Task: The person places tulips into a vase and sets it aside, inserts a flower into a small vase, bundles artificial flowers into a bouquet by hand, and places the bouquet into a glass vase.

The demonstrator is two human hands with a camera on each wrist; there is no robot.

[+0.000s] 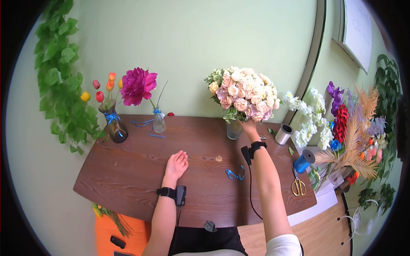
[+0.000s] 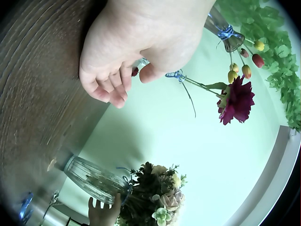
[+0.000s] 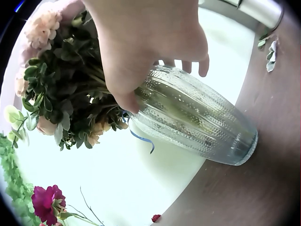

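My right hand (image 1: 250,126) grips the upper part of a ribbed clear glass vase (image 3: 197,117), thumb on one side, fingers on the other. The vase stands upright on the brown table (image 1: 141,179). A full bouquet of pale pink and cream roses (image 1: 250,91) with green leaves fills it, and a thin blue ribbon (image 3: 142,137) hangs at its neck. Lying on the tabletop with loosely bent fingers, my left hand (image 1: 176,165) holds nothing. A short curl of blue ribbon (image 1: 235,174) lies between the two arms.
At the back left stand a dark vase of tulips (image 1: 116,128) and a small vase (image 1: 159,123) with a magenta flower (image 1: 139,86). To the right are a silver spool (image 1: 283,134), a blue ribbon spool (image 1: 304,161), gold-handled scissors (image 1: 298,186) and many loose flowers (image 1: 341,123).
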